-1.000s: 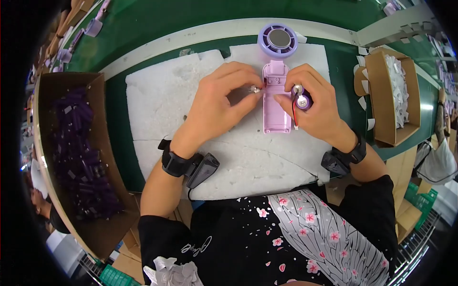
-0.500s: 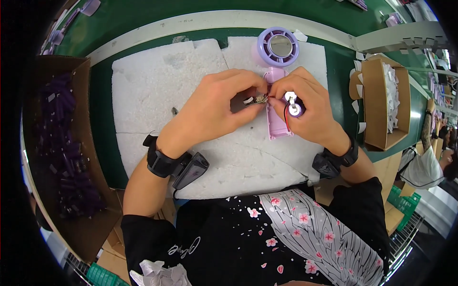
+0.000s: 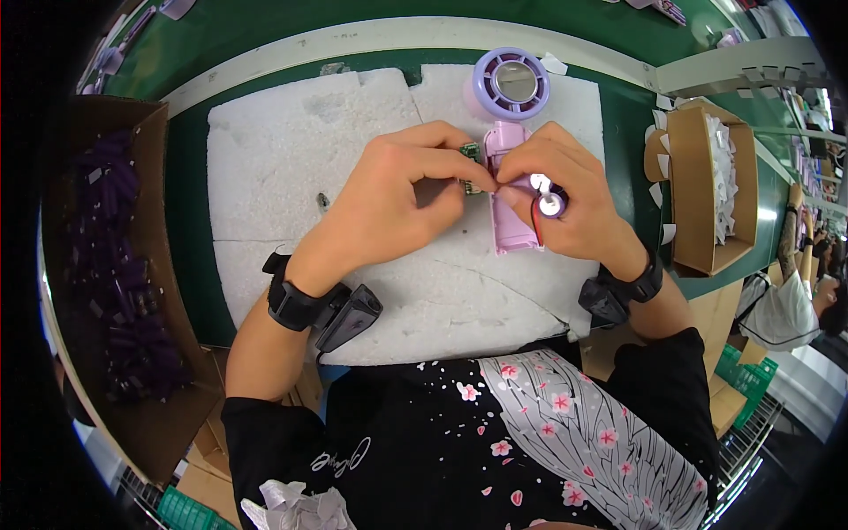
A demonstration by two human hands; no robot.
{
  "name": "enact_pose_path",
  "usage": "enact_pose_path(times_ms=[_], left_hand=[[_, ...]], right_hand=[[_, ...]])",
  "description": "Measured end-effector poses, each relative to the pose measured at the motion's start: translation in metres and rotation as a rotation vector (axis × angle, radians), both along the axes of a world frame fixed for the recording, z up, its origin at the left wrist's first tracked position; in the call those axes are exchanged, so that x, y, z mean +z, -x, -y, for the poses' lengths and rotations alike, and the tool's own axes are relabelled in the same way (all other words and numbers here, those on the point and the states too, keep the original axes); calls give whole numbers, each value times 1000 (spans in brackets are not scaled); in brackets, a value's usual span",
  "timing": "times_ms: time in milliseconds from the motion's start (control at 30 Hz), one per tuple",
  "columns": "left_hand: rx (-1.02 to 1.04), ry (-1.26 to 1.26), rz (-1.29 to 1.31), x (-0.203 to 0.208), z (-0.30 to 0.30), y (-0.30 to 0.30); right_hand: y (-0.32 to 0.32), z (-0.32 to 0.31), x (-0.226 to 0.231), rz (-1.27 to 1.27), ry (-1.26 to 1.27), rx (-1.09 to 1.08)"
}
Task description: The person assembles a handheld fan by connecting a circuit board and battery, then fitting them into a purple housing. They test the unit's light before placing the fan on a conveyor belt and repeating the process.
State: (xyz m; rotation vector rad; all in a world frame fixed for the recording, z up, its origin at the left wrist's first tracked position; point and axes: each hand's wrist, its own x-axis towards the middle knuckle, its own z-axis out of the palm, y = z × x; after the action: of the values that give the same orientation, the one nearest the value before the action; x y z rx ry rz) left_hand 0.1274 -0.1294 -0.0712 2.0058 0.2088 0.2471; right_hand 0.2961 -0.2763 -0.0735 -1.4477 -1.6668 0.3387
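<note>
Left hand [image 3: 389, 199], fingers gripping a green board [image 3: 471, 153], right hand [image 3: 579, 194], fingers closed around batteries [image 3: 551, 205], both at a pink shell [image 3: 515, 231], white foam [image 3: 283, 150] beneath

A green tabletop [image 3: 196, 265] extends left of the left hand [image 3: 389, 199], a pale rail [image 3: 397, 35] running beyond it; well right of the right hand [image 3: 570, 190] are light glare [image 3: 767, 213], a green crate [image 3: 749, 380] and a wire rack [image 3: 751, 435].
</note>
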Motion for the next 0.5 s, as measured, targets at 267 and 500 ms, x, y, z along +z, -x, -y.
enact_pose_path(times_ms=[267, 500], left_hand=[[98, 254, 81, -4, 9, -7], [-3, 135, 56, 4, 10, -6]], right_hand=[[4, 15, 2, -323, 46, -363], [10, 7, 5, -49, 100, -346]])
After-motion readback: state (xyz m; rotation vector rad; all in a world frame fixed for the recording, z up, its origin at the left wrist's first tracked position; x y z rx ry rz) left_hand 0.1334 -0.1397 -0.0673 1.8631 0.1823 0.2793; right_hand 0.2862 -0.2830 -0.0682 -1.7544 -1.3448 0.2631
